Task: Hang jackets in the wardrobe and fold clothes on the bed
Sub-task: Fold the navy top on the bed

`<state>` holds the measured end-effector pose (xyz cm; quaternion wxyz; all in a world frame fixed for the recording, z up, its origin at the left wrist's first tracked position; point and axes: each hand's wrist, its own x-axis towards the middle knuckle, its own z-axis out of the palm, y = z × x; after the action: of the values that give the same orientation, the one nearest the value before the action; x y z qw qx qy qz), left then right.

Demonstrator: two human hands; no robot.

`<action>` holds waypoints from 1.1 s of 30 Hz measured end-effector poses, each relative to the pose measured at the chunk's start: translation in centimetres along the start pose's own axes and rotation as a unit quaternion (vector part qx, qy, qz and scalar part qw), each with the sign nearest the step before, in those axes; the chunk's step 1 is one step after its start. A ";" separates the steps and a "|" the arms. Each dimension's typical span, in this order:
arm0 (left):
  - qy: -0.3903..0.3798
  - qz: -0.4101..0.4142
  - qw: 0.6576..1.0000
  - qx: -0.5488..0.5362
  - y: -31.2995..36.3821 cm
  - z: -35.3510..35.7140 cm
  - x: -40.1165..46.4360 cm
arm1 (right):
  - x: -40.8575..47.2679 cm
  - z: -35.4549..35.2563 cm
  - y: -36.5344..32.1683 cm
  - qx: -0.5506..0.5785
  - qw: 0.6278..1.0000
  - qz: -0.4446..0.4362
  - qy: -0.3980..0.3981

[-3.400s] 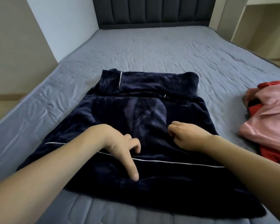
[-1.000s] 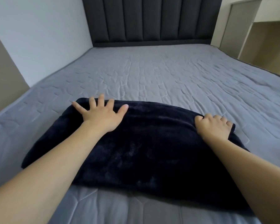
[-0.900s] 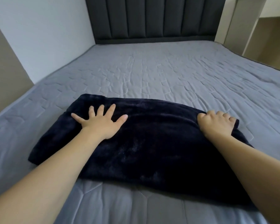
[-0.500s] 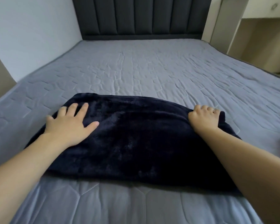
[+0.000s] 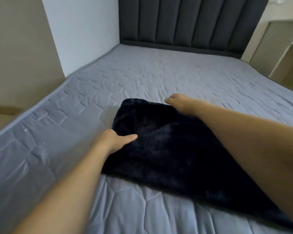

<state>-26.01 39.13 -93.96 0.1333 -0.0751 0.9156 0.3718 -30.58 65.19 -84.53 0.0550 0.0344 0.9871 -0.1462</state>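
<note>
Grey quilted bed (image 5: 142,208) fills the foreground, and on it lies the dark navy garment (image 5: 167,149), folded into a compact block. At its near-left edge the left hand (image 5: 114,141) grips the fabric, thumb on top, the other fingers seemingly tucked beneath. Farther off, the right hand (image 5: 179,101) rests at the far corner; blur hides how its fingers lie. This piece looks nearly folded; no jackets or wardrobe show.
</note>
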 end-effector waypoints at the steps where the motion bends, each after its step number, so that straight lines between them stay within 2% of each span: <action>1: 0.004 0.004 1.000 -0.006 -0.4 0.3 0.2 | 0.8 1.2 -1.8 0.045 0.998 0.023 -0.041; 3: 0.009 0.013 1.000 -0.012 -1.0 0.7 0.7 | 2.2 3.4 -4.1 0.084 0.990 0.061 -0.097; 7: -0.004 0.006 0.999 -0.038 -1.6 0.9 1.9 | 4.7 5.5 -6.1 0.091 0.984 0.089 -0.124; 10: -0.025 -0.001 0.998 -0.063 -1.7 0.8 1.8 | 5.8 5.2 -6.5 0.124 0.969 0.114 -0.181; 12: -0.049 -0.001 0.994 -0.098 -1.6 0.2 1.0 | 5.8 4.6 -6.7 0.164 0.949 0.128 -0.235; 14: -0.085 -0.011 0.982 -0.166 -1.3 -1.3 0.0 | 5.1 3.9 -7.4 0.189 0.938 0.136 -0.258; 17: -0.114 -0.015 0.965 -0.234 -1.1 -4.6 -1.6 | 3.7 2.4 -10.3 0.194 0.956 0.103 -0.194; 20: -0.091 -0.010 0.963 -0.254 -0.2 -9.3 -3.3 | 2.2 -0.3 -14.5 0.227 0.967 0.042 -0.112; 22: -0.061 -0.005 0.970 -0.233 1.4 -14.0 -4.7 | 1.0 -3.0 -17.2 0.277 0.959 0.006 -0.067; 25: 0.020 0.041 0.981 -0.186 5.8 -22.5 -7.7 | -0.8 -9.1 -21.1 0.427 0.903 -0.046 0.003; 29: 0.146 0.142 0.973 -0.108 13.7 -32.8 -15.0 | -5.9 -19.9 -25.3 0.569 0.813 -0.082 0.097; 33: 0.198 0.233 0.952 -0.013 21.9 -38.2 -24.8 | -12.6 -29.0 -25.7 0.675 0.714 -0.110 0.152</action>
<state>-14.74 28.92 -45.82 -0.1422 0.0665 0.9107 0.3821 -23.11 48.51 -48.13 -0.1496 -0.0249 0.6183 -0.7712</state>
